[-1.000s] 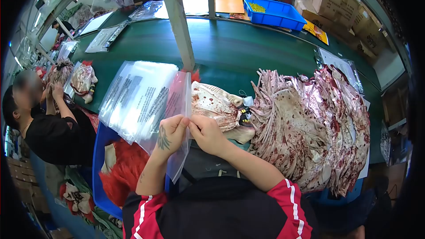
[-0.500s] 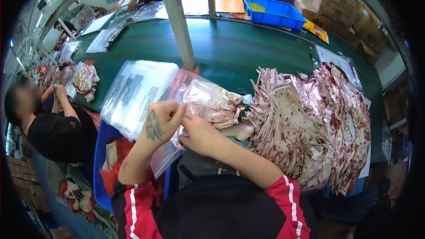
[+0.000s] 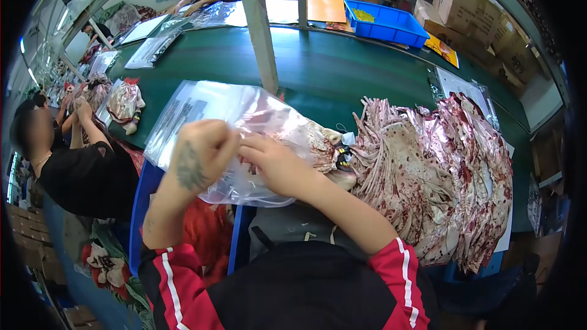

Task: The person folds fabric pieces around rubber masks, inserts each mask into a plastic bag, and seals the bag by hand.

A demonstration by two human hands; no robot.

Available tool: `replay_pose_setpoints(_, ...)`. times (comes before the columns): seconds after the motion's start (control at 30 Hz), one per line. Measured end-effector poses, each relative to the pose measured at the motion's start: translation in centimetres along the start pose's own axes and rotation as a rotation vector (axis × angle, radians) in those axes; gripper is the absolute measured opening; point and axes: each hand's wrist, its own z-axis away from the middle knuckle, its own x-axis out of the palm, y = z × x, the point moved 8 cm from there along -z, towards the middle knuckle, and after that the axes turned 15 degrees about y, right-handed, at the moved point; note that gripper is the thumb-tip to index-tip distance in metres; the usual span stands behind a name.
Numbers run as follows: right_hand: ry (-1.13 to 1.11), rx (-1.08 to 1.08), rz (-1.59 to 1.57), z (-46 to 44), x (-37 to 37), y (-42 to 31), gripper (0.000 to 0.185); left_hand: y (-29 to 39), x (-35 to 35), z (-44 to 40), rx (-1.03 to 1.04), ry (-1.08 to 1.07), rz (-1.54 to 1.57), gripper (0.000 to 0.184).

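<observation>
I see a clear plastic bag [image 3: 251,188], thin and shiny, wrinkled and puffed in places, its near edge drooping in a loose curve. Through it I make out part of a cream mask [image 3: 324,150] blotched with dark red. The mask lies crumpled at the near side of the green table [image 3: 318,67], its dark, yellow-marked mouth uncovered at the right end. I can't tell whether its left part sits inside the bag or beneath.

Before us, flat clear plastic bags [image 3: 183,110] lie left of a rumpled red-spotted cream cloth-like pile [image 3: 422,171]; a blue rectangular plastic tray [image 3: 391,35] stands farther back.
</observation>
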Motion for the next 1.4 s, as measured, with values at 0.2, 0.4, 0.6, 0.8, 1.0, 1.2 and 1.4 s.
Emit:
replay_pose_setpoints(0.2, 0.129, -0.197, 0.254, -3.5, 6.5, 3.0, 0.046, 0.5, 10.1, 4.1, 0.224, 0.003, -0.375, 0.017)
replay_pose_setpoints(0.4, -0.016, -0.234, 0.369, -5.2, 8.1, 3.3, 0.058, 5.5, 10.9, 4.6, 0.335, -0.109, 0.078, 0.009)
replay_pose_setpoints(0.6, 0.028, -0.347, 0.26, -7.0, 9.9, 4.6, 0.058, 6.4, 11.6, 5.5, 0.337, -0.114, 0.11, 0.01)
replay_pose_setpoints(0.8, -0.476, 0.171, 0.74, -2.8, 7.5, 2.7, 0.023, 6.8, 11.8, 5.7, 0.311, -0.05, 0.233, 0.011)
replay_pose_setpoints(1.0, 0.205, 0.847, -0.017, 11.4, -4.2, 4.0, 0.028, 7.1, 11.5, 6.2, 0.304, -0.013, 0.303, 0.01)
replay_pose_setpoints(1.2, 0.212, 0.661, 0.063, 10.5, 1.1, 7.3, 0.029, 7.3, 11.8, 7.8, 0.313, -0.023, 0.323, 0.01)
replay_pose_setpoints(1.4, -0.298, 0.382, 0.36, 0.4, 18.5, 12.6, 0.04, 7.0, 7.7, 4.7, 0.319, -0.168, 0.22, 0.016)
